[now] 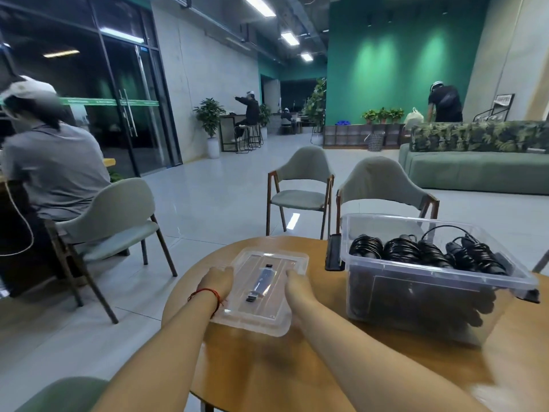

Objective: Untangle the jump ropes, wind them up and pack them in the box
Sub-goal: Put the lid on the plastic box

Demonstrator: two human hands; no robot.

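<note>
- The lid (261, 318) lies flat on the table (267, 370), between the two hands. It is taken at one long edge by the left hand (215, 282) and at the other by the right hand (297, 286).
- The left fingers (227, 270) are seen curled over the lid's left rim, and the right fingers (289, 274) are bent onto its right rim. Both are judged to be grasping the lid, though the fingertips are blurred, so the grip is probably only light.
- The box (416, 295) stands to the right of the right fingers, well apart from them, with its top open.
- The ropes (398, 251) are packed inside the box, wound into black coils set side by side. One loose loop stands up above the coils.
- Winding and packing are judged done; closing the box is taken to be the step in hand.
- The lid is expected to be light, thin, springy and smooth enough to slip. It is best held by its two opposite rims, not by the dark latch (260, 282) midway between the fingers.
- The loose loop may need to be pressed down before the lid can be seated; the coils are soft and should give.
</note>
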